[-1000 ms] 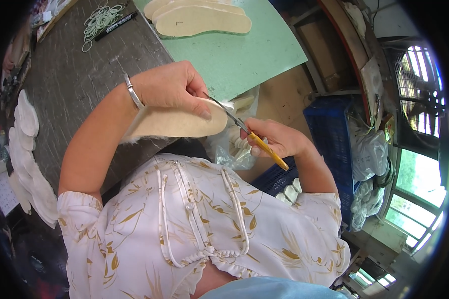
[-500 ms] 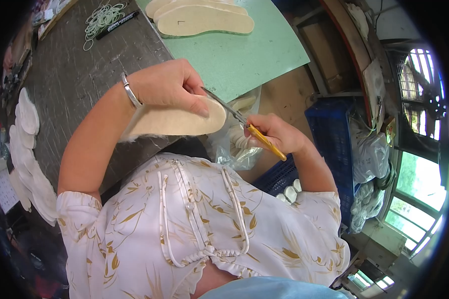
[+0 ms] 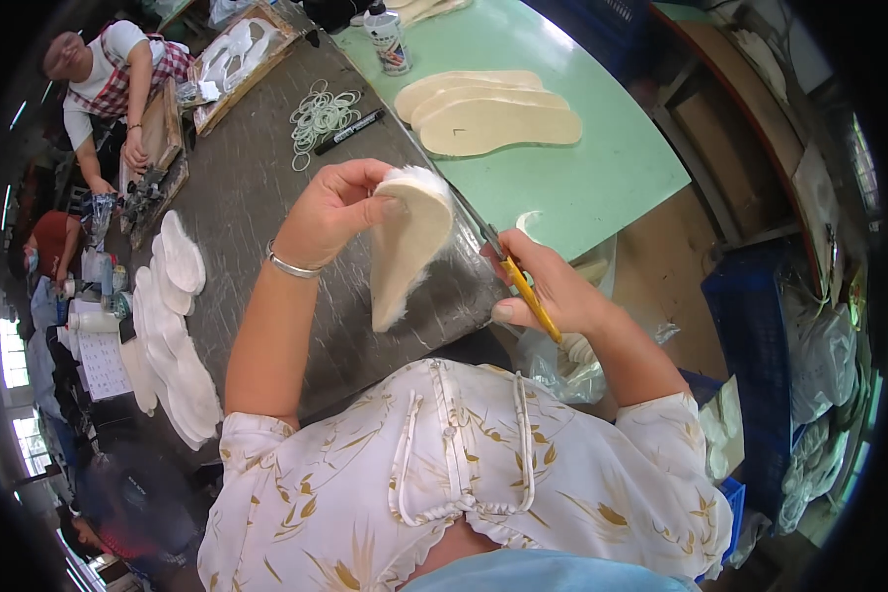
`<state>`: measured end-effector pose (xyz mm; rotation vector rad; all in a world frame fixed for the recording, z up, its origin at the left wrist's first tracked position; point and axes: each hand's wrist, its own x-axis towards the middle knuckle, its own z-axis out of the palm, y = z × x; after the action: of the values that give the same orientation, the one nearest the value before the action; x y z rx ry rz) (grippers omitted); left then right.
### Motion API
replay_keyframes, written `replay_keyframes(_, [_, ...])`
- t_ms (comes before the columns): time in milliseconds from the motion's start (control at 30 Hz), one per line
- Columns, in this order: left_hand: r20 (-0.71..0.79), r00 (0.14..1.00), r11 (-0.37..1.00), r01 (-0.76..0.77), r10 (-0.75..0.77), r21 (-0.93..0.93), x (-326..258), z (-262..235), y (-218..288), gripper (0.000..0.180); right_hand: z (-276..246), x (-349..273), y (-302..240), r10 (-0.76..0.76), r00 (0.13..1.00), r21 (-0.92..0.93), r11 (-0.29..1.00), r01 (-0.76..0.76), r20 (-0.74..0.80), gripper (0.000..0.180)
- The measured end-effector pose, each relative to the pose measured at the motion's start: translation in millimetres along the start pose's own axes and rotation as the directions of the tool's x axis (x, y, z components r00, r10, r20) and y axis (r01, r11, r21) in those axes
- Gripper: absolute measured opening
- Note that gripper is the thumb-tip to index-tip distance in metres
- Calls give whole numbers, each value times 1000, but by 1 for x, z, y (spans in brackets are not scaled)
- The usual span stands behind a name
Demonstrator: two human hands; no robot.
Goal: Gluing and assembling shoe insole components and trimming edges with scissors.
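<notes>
Raised over the dark tabletop, a cream insole (image 3: 402, 259) with white fluffy pile along its edge hangs from my left hand (image 3: 335, 212). Its top end is pinched between thumb and fingers. My right hand (image 3: 557, 281) grips scissors (image 3: 529, 300) by their yellow handles. The metal blades point up and left, beside the insole's right edge; I cannot tell whether they touch it. A small curved white scrap (image 3: 530, 226) lies close to the right hand, at the green surface's near edge. Several cream insoles (image 3: 503, 128) are piled farther back on that green surface (image 3: 612, 197).
Pale rubber bands (image 3: 323, 120) and a black marker (image 3: 349, 132) lie on the dark table (image 3: 257, 237). A bottle (image 3: 389, 41) stands at the back. White insoles (image 3: 173, 360) line the left edge. A blue crate (image 3: 750, 316) stands right. A co-worker (image 3: 133, 84) works at far left.
My view has swung left, bringing co-workers in. The left hand has lifted and turned the insole from lying level to hanging upright. The scissors remain in my right hand.
</notes>
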<state>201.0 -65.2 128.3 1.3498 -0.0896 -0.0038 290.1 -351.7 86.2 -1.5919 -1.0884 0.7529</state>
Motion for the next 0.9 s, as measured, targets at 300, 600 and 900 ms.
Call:
replay_keyframes(300, [-123,989,972,-104,79,-210,-16,-23,-16,30,11,6,-24,-73,982,-301,953,17,-176,79])
replay_keyframes(600, [-101,984,940,-171,148,-294,-22,-11,-8,24,15,20,-38,-144,967,-475,880,29,-209,84])
replay_keyframes(900, [-69,987,954,-159,145,-256,-19,-6,-7,25,5,13,-46,-161,972,-566,823,36,-173,80])
